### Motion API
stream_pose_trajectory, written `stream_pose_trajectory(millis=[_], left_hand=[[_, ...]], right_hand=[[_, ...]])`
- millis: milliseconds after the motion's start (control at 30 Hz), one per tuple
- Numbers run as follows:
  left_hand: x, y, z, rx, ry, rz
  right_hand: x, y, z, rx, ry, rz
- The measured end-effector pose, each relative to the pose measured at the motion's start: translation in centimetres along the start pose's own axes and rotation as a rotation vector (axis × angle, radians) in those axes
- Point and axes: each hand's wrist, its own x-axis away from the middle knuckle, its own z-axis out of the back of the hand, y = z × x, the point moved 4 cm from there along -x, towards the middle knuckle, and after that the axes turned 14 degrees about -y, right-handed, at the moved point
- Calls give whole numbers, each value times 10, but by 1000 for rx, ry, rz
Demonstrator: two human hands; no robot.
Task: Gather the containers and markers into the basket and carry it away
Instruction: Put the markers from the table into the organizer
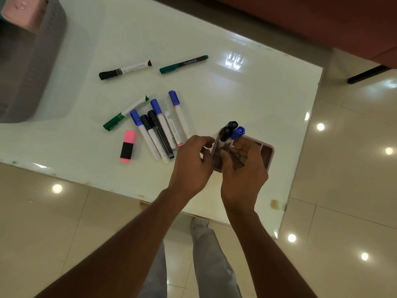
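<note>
Three capped markers (232,131) are standing in a pinkish container (267,152) near the counter (247,87) edge. Right hand (243,168) fingers are gripping them; left hand (191,166) fingers are curling loosely beside. Loose markers (159,130) are lying just left; the basket (32,61) is sitting well apart.

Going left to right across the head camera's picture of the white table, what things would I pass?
Grey perforated basket → pink-and-black highlighter → cluster of blue- and black-capped whiteboard markers → left hand → right hand at the mauve compartmented pen holder.
</note>
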Motion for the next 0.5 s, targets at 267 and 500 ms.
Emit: stream_pose_trajectory(millis=[267,500], left_hand=[[0,-7,13,-47,92,-3],[-3,-35,45,65,245,147]], right_hand=[[14,-24,-4,9,63,157],[-37,-74,-84,284,-456,84]])
